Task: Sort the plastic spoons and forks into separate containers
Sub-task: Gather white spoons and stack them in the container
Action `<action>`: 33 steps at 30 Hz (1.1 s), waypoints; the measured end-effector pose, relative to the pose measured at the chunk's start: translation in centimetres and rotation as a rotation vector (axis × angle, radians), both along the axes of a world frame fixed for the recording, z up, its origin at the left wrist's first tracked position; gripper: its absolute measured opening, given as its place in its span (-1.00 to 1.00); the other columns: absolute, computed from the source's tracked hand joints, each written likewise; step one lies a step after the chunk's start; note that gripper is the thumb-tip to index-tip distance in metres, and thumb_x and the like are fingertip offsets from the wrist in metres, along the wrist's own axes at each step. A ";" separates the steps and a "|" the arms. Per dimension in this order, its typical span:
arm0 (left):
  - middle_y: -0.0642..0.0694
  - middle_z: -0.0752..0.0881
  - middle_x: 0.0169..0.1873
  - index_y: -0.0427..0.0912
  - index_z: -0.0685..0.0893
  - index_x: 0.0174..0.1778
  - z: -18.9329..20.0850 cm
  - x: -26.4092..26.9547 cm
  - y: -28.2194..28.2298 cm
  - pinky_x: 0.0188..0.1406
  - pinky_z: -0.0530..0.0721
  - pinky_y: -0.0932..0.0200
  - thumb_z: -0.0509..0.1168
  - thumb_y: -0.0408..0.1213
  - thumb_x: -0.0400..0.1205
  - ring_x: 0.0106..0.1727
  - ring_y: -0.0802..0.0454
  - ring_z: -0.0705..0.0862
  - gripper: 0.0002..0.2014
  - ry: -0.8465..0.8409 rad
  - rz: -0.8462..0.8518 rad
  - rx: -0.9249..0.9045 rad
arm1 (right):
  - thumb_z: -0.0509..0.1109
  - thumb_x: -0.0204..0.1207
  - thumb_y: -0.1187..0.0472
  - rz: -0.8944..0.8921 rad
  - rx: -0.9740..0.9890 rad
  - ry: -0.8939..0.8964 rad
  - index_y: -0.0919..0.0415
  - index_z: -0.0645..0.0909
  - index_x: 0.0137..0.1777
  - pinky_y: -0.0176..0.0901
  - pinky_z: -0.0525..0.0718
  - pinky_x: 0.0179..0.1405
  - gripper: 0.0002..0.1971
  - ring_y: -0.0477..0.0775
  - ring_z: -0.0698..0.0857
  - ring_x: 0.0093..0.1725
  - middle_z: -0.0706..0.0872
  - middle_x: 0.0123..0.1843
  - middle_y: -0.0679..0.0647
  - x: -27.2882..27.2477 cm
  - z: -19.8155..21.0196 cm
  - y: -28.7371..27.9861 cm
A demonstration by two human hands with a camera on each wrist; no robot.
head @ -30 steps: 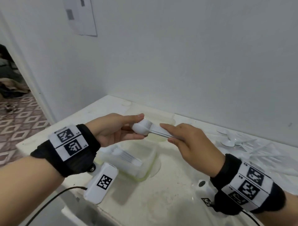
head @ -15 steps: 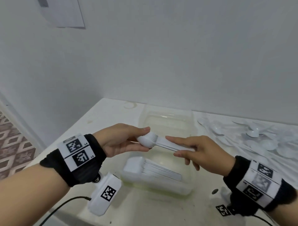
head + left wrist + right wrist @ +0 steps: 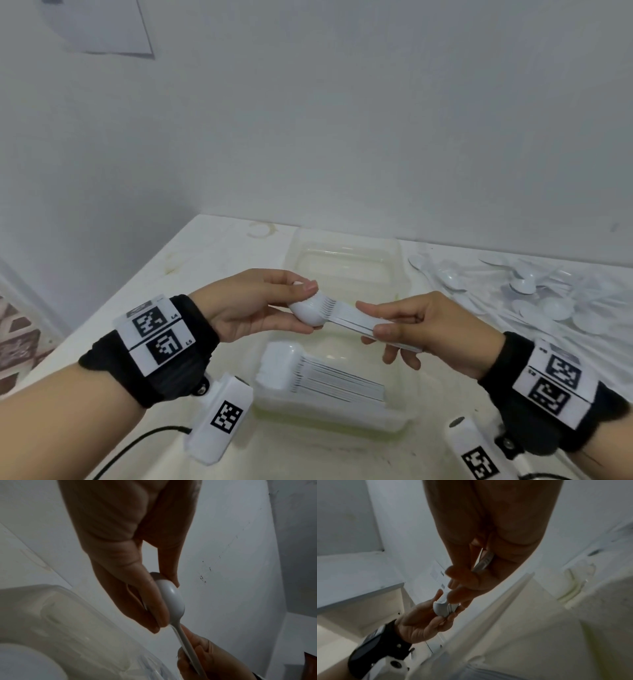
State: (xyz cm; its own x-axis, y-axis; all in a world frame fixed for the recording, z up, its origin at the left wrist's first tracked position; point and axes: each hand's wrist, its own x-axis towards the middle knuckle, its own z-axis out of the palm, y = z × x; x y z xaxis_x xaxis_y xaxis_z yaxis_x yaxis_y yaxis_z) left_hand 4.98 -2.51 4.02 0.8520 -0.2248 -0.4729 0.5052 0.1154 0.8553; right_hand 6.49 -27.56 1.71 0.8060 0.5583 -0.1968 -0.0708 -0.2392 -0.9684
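Left hand (image 3: 255, 308) pinches the bowls, right hand (image 3: 423, 330) the handles of a nested white plastic spoon stack (image 3: 337, 313); square it, then lower flat into the clear plastic container (image 3: 394, 416).

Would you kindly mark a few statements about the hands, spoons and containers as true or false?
1. Both hands hold one stack of spoons. True.
2. The left hand grips the handle end. False: it holds the bowl end; the right hand pinches the handles.
3. The near container already holds stacked cutlery. True.
4. The far container is full of forks. False: it looks empty.
5. Loose cutlery lies to the right. True.
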 end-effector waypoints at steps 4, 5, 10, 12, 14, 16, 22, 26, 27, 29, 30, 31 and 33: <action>-0.44 0.76 0.08 -0.42 0.69 0.03 -0.3 0.5 -0.2 -0.10 0.82 0.10 0.43 -0.29 0.41 0.00 -0.24 0.82 -0.66 0.027 0.004 -0.032 | 0.48 0.48 0.31 -0.025 -0.054 -0.073 -0.04 0.74 0.21 -0.31 0.46 -0.51 -0.66 -0.03 0.55 -0.41 0.84 -0.13 0.17 0.2 -0.1 -0.1; -0.43 0.76 0.08 -0.43 0.69 0.04 -0.4 0.6 -0.3 -0.08 0.82 0.10 0.43 -0.29 0.41 0.01 -0.24 0.81 -0.65 0.029 0.005 -0.040 | 0.51 0.45 0.28 -0.036 -0.051 -0.076 -0.08 0.76 0.19 -0.33 0.44 -0.50 -0.66 -0.04 0.52 -0.42 0.83 -0.14 0.17 0.2 -0.1 -0.2; -0.39 0.77 0.08 -0.45 0.68 0.09 -0.8 0.7 -0.3 -0.01 0.80 0.11 0.41 -0.26 0.43 0.02 -0.17 0.82 -0.61 0.003 0.002 -0.047 | 0.51 0.44 0.27 -0.032 -0.015 -0.061 -0.09 0.74 0.21 -0.40 0.47 -0.42 -0.63 -0.07 0.45 -0.43 0.84 -0.08 0.08 0.2 -0.3 -0.3; -0.38 0.77 0.11 -0.48 0.65 0.18 -0.9 0.7 -0.2 0.02 0.79 0.13 0.40 -0.27 0.43 0.07 -0.18 0.80 -0.55 -0.007 -0.016 -0.050 | 0.46 0.49 0.33 -0.038 -0.009 -0.058 -0.06 0.72 0.23 -0.42 0.46 -0.43 -0.63 -0.09 0.43 -0.45 0.84 -0.10 0.13 0.4 -0.4 -0.3; -0.39 0.76 0.13 -0.49 0.62 0.24 -0.9 0.6 -0.1 0.07 0.77 0.12 0.41 -0.33 0.42 0.15 -0.23 0.77 -0.52 -0.009 -0.031 -0.048 | 0.45 0.50 0.34 -0.043 -0.006 -0.055 -0.04 0.72 0.24 -0.42 0.46 -0.43 -0.64 -0.11 0.42 -0.46 0.84 -0.11 0.16 0.5 -0.4 -0.3; -0.39 0.76 0.12 -0.48 0.61 0.24 -0.9 0.7 0.0 0.08 0.76 0.12 0.43 -0.35 0.41 0.17 -0.23 0.76 -0.51 -0.013 -0.034 -0.021 | 0.45 0.50 0.35 -0.039 0.004 -0.047 -0.01 0.72 0.24 -0.41 0.46 -0.44 -0.64 -0.11 0.41 -0.47 0.84 -0.12 0.18 0.6 -0.5 -0.3; -0.30 0.81 0.05 -0.31 0.59 0.28 -0.7 0.5 0.1 0.09 0.76 0.15 0.47 -0.25 0.42 0.11 -0.15 0.80 -0.49 -0.062 0.007 0.118 | 0.45 0.49 0.35 -0.059 0.011 -0.029 0.00 0.72 0.24 -0.40 0.45 -0.45 -0.64 -0.12 0.39 -0.49 0.83 -0.15 0.20 0.9 -0.8 -0.2; -0.02 0.82 -0.01 -0.14 0.72 0.07 -0.3 0.4 1.7 -0.07 0.78 0.23 0.38 -0.22 0.64 -0.04 0.08 0.79 -0.87 -0.299 -0.124 0.703 | 0.47 0.47 0.33 -0.069 -0.063 -0.044 0.00 0.73 0.23 -0.39 0.44 -0.47 -0.64 -0.11 0.40 -0.50 0.84 -0.15 0.19 1.7 -0.4 -1.2; 0.11 0.80 -0.01 -0.05 0.74 0.05 -0.4 0.5 2.3 -0.07 0.70 0.35 0.29 -0.23 0.70 -0.06 0.20 0.73 -0.88 -0.390 -0.248 0.913 | 0.46 0.48 0.34 -0.066 -0.081 -0.043 0.01 0.73 0.22 -0.39 0.44 -0.47 -0.65 -0.12 0.41 -0.50 0.84 -0.15 0.20 1.9 -0.2 -1.4; 0.27 0.71 0.13 0.13 0.69 0.20 -0.4 0.6 2.7 0.08 0.51 0.47 0.12 -0.31 0.76 0.02 0.34 0.60 -0.70 -0.471 -0.520 1.237 | 0.44 0.49 0.39 -0.056 -0.104 -0.034 0.03 0.74 0.21 -0.41 0.44 -0.48 -0.65 -0.12 0.41 -0.51 0.84 -0.17 0.21 2.3 0.0 -1.8; 0.24 0.65 0.20 0.19 0.63 0.32 -0.7 0.7 2.7 0.20 0.49 0.41 0.05 -0.36 0.75 0.12 0.29 0.58 -0.59 -0.471 -0.633 1.339 | 0.43 0.50 0.41 -0.050 -0.114 -0.030 0.04 0.74 0.21 -0.41 0.43 -0.49 -0.65 -0.12 0.42 -0.51 0.83 -0.18 0.22 2.4 0.1 -1.8; 0.16 0.61 0.22 0.24 0.56 0.40 -1.0 0.8 2.6 0.30 0.49 0.30 0.01 -0.42 0.72 0.20 0.19 0.58 -0.50 -0.473 -0.729 1.411 | 0.43 0.50 0.42 -0.043 -0.123 -0.030 0.05 0.74 0.21 -0.41 0.43 -0.50 -0.64 -0.11 0.42 -0.51 0.83 -0.17 0.23 2.5 0.2 -1.8; 0.03 0.51 0.14 0.31 0.50 0.46 -1.5 0.8 2.2 0.32 0.54 0.13 -0.02 -0.45 0.66 0.20 0.01 0.59 -0.40 -0.444 -0.850 1.480 | 0.44 0.49 0.42 -0.029 -0.143 -0.039 0.05 0.74 0.21 -0.38 0.43 -0.50 -0.64 -0.10 0.43 -0.50 0.84 -0.16 0.22 2.6 0.3 -1.6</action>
